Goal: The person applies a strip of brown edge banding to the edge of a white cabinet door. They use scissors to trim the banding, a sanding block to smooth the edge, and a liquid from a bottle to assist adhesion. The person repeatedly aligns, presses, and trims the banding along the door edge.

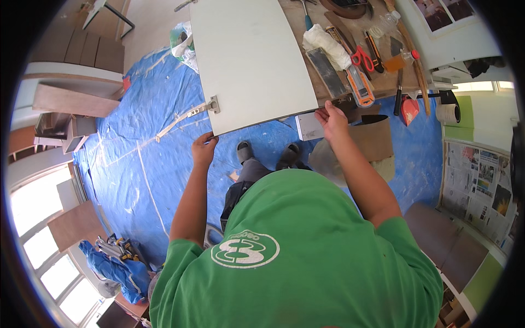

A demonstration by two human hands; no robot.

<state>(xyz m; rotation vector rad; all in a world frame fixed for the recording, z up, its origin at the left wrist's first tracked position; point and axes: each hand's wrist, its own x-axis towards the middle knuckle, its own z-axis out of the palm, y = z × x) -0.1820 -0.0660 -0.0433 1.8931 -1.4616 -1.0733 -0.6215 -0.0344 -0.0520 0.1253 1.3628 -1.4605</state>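
A white door panel [250,65] lies over the worktop, with a metal hinge [213,104] at its lower-left side and a dark strip along its near edge. My left hand [204,146] pinches the panel's near left corner. At the right end of that edge, my right hand [333,121] grips the panel with bent fingers. Just right of the panel are a grey sanding block [326,72], a white wrapped bundle [326,44], an orange utility knife [359,87], red scissors [362,59] and other tools.
Blue sheeting [136,186] covers the floor under my feet. Wooden boards [76,98] stand at the left, and a tool pile [117,262] lies lower left. Bottles [399,61] sit on the worktop [306,11]. Brown sheets [372,145] lie beside my right arm. Newspaper [481,191] covers the right wall.
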